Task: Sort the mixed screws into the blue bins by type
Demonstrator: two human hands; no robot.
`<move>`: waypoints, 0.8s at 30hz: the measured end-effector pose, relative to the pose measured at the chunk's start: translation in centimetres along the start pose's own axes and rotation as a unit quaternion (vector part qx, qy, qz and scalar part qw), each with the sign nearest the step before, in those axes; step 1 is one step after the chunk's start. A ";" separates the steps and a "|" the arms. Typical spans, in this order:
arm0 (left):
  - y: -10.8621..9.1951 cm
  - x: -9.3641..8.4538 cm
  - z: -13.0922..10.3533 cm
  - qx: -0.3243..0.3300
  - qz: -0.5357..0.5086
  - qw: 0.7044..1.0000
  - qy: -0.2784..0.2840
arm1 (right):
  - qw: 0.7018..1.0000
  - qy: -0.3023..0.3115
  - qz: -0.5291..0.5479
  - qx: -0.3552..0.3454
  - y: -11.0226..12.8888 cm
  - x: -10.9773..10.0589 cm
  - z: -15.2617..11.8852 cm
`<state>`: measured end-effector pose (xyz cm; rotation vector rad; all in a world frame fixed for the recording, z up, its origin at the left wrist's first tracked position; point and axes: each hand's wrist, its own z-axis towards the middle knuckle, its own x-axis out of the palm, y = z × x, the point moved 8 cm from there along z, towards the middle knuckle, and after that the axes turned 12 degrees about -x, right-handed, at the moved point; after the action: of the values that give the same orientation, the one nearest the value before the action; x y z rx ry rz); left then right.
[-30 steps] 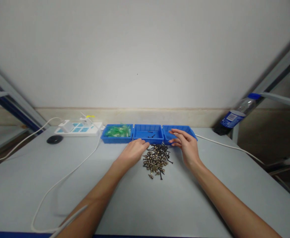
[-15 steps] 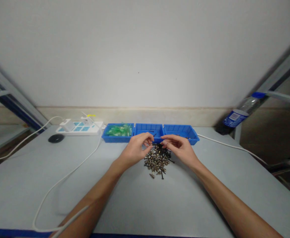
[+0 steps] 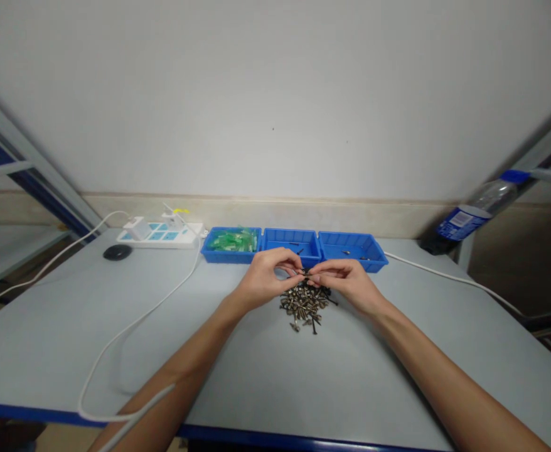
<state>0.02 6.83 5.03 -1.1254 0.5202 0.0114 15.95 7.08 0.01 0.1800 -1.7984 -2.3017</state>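
My left hand [image 3: 267, 277] and my right hand [image 3: 349, 284] meet fingertip to fingertip above a pile of screws [image 3: 302, 309]. Both pinch a small dark screw between them; its ends are hidden by the fingers. Brass-coloured screws make up the front of the pile, and black ones lie at its back and right, partly under my right hand. Just behind the hands stands the middle blue tray [image 3: 282, 235], with a few dark screws inside. The right blue tray [image 3: 351, 240] holds a few small screws. Green plastic pieces [image 3: 233, 240] fill the left blue tray [image 3: 228, 257].
A white power strip [image 3: 188, 239] with plugged-in chargers lies at the back left, near a black disc [image 3: 117, 252]. A white cable [image 3: 129, 328] loops across the left of the table and over my left forearm. At the back right leans a dark drink bottle [image 3: 461, 221].
My fingertips, slightly apart before, have come together over the pile. The view has shifted a little, bringing the table's front edge into sight.
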 end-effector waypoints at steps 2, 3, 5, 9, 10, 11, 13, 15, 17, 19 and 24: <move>-0.1 0.0 0.0 0.003 -0.006 1.000 0.002 | 1.000 -0.003 -0.003 0.001 0.0 -0.1 0.0; -0.1 0.0 -0.1 0.003 -0.007 1.000 0.003 | 1.000 -0.005 -0.003 0.003 0.0 -0.2 0.0; -0.1 0.0 -0.1 -0.002 -0.009 1.000 0.009 | 1.000 -0.005 -0.002 0.010 -0.1 -0.2 -0.1; 0.3 0.3 -0.1 -0.021 -0.019 0.999 0.025 | 0.999 0.013 -0.016 0.027 -0.3 0.1 -0.2; 0.4 0.3 -0.1 -0.026 -0.023 0.999 0.027 | 0.999 0.016 -0.021 0.028 -0.3 0.1 -0.2; 0.5 0.3 -0.1 -0.031 -0.028 0.999 0.029 | 0.999 0.017 -0.024 0.028 -0.3 0.1 -0.2; 0.7 0.5 0.0 -0.041 -0.042 0.998 0.038 | 0.999 0.014 -0.021 0.026 -0.4 0.0 -0.2; 0.9 0.7 0.0 -0.050 -0.056 0.996 0.050 | 1.000 0.009 -0.011 0.024 -0.5 -0.1 -0.1; 1.0 0.8 0.0 -0.059 -0.061 0.995 0.053 | 1.000 0.008 0.001 0.027 -0.6 -0.1 0.0; 1.3 0.6 0.0 -0.071 -0.064 0.994 0.044 | 0.999 0.004 0.015 0.032 -0.7 0.1 -0.1; 2.2 0.2 0.4 -0.117 -0.110 0.987 0.031 | 0.998 -0.016 0.048 0.036 -0.4 0.4 0.0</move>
<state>-0.25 8.14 3.21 -1.4123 0.4546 -0.1574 15.50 7.07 -0.41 0.0674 -1.8634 -2.1895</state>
